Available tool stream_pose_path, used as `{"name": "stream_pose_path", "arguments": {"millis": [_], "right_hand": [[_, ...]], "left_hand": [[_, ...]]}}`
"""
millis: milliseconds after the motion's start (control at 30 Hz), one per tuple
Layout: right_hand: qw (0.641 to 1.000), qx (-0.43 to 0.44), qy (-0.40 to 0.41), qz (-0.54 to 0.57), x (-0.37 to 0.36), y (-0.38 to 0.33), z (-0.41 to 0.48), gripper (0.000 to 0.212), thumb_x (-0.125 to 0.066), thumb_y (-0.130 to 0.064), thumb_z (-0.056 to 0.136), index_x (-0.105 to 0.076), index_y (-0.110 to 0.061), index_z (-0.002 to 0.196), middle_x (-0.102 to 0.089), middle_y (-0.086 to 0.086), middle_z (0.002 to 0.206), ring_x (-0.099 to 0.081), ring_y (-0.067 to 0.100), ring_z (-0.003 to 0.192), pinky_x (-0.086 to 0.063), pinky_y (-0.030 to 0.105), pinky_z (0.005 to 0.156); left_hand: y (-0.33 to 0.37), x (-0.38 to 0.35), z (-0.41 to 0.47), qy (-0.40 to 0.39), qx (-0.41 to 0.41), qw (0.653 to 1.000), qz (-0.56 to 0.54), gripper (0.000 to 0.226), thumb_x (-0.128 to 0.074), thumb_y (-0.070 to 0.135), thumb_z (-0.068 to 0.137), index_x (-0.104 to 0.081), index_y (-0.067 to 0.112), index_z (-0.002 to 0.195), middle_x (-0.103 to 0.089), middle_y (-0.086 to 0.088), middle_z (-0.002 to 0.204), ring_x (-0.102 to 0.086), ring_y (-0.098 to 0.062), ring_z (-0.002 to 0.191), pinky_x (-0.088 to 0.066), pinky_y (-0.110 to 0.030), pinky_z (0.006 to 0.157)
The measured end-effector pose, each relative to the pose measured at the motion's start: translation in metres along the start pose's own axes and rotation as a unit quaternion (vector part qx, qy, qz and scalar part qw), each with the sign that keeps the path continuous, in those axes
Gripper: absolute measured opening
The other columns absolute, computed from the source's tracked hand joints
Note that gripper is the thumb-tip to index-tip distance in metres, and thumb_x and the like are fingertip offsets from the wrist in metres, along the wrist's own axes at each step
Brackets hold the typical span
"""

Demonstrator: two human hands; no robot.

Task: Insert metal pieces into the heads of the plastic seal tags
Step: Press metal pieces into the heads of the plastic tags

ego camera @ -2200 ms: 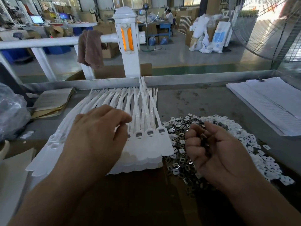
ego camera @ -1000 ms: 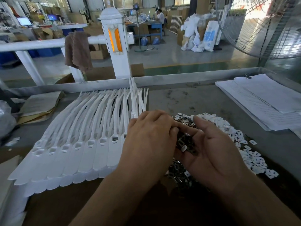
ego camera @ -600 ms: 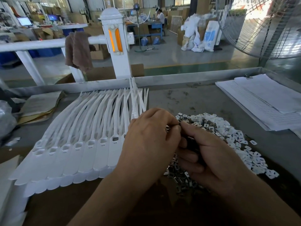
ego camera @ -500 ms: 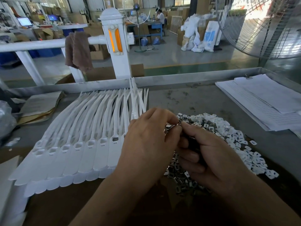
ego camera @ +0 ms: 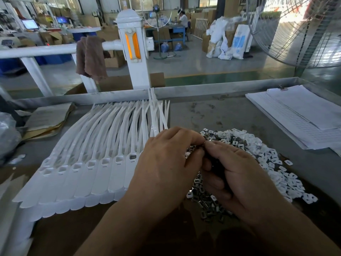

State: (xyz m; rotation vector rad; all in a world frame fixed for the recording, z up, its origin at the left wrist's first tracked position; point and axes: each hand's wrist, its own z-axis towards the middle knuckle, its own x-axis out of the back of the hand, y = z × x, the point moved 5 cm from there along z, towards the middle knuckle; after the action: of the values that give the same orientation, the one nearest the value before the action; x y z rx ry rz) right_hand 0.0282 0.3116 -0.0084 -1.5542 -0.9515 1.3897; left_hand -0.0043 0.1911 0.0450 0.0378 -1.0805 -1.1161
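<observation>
Your right hand point(ego camera: 239, 178) cups metal pieces point(ego camera: 204, 206); your left hand point(ego camera: 166, 163) pinches one from it. Seal tags point(ego camera: 88, 163) lie fanned just left. Loose pinch risks piece dropped into pile below, or crooked insertion.

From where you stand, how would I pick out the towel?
Past the table rim stands a white post with orange strips. Just left of it, the towel hangs over the white rail. It is the only draped cloth there, brown against the white railing.
</observation>
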Motion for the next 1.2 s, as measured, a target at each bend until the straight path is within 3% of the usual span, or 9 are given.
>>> {"name": "stream_pose_path", "arguments": {"millis": [167, 267, 400, 500, 667, 967, 1200], "right_hand": [[1.0, -0.005, 0.004, -0.019, 0.0, 0.0, -0.001, 0.039, -0.05, -0.035, 0.098, -0.059, -0.009, 0.07, -0.043, 0.003, 0.049, -0.026, 0.014, 0.033, -0.024, 0.016, 0.035], [0.999, -0.031, 0.015, 0.008, 0.002, 0.003, 0.0, 0.032, -0.054, -0.035, 0.095, -0.069, -0.009, 0.082, -0.051, 0.002, 0.055, -0.029, 0.011, 0.035, -0.024, 0.015, 0.035], [0.997, -0.063, 0.029, 0.045, 0.008, 0.008, 0.005, 0.027, -0.06, -0.036, 0.085, -0.072, -0.013, 0.081, -0.052, 0.004, 0.064, -0.031, 0.01, 0.038, -0.023, 0.017, 0.033], [0.996, -0.07, 0.027, 0.055, 0.01, 0.01, 0.006, 0.025, -0.06, -0.034, 0.086, -0.072, -0.013, 0.08, -0.052, 0.004, 0.064, -0.032, 0.009, 0.038, -0.025, 0.016, 0.032], [0.995, -0.077, 0.02, 0.056, 0.009, 0.014, 0.008, 0.025, -0.061, -0.035, 0.082, -0.071, -0.012, 0.08, -0.051, 0.003, 0.064, -0.032, 0.009, 0.038, -0.025, 0.017, 0.032], [0.992, -0.095, 0.047, 0.071, 0.013, 0.016, 0.011, 0.025, -0.059, -0.03, 0.084, -0.063, -0.006, 0.09, -0.048, 0.004, 0.064, -0.03, 0.009, 0.038, -0.024, 0.018, 0.028], [0.992, -0.09, 0.049, 0.067, 0.012, 0.014, 0.01, 0.024, -0.059, -0.029, 0.083, -0.063, -0.006, 0.089, -0.049, 0.004, 0.064, -0.03, 0.009, 0.038, -0.022, 0.019, 0.029]], "left_hand": [[-0.003, 0.004, -0.001, 0.018, 0.004, 1.0, 0.017, 0.006, -0.061, 0.038, 0.088, -0.063, 0.034, 0.092, -0.059, 0.021, 0.09, -0.053, 0.001, 0.092, -0.045, -0.025, 0.08], [-0.008, 0.011, -0.004, 0.016, 0.019, 0.999, 0.034, 0.009, -0.056, 0.044, 0.086, -0.061, 0.037, 0.09, -0.058, 0.022, 0.089, -0.05, 0.004, 0.092, -0.041, -0.017, 0.078], [-0.032, 0.038, -0.009, 0.014, 0.063, 0.995, 0.072, 0.004, -0.054, 0.047, 0.081, -0.053, 0.046, 0.085, -0.054, 0.029, 0.086, -0.048, 0.017, 0.095, -0.037, -0.008, 0.062], [-0.064, 0.065, -0.016, -0.001, 0.11, 0.989, 0.103, 0.005, -0.052, 0.049, 0.079, -0.051, 0.046, 0.084, -0.054, 0.026, 0.084, -0.045, 0.023, 0.092, -0.033, -0.01, 0.062], [-0.103, 0.091, -0.027, -0.038, 0.175, 0.972, 0.15, 0.008, -0.061, 0.041, 0.08, -0.053, 0.045, 0.082, -0.056, 0.02, 0.084, -0.056, 0.001, 0.076, -0.039, -0.018, 0.062], [-0.107, 0.085, -0.024, -0.093, 0.175, 0.963, 0.181, 0.015, -0.065, 0.041, 0.08, -0.052, 0.049, 0.076, -0.054, 0.022, 0.083, -0.053, 0.001, 0.077, -0.039, -0.017, 0.065], [-0.113, 0.081, -0.017, -0.132, 0.187, 0.955, 0.19, 0.013, -0.064, 0.045, 0.081, -0.053, 0.049, 0.075, -0.054, 0.022, 0.085, -0.052, 0.002, 0.08, -0.049, -0.031, 0.079]]}}
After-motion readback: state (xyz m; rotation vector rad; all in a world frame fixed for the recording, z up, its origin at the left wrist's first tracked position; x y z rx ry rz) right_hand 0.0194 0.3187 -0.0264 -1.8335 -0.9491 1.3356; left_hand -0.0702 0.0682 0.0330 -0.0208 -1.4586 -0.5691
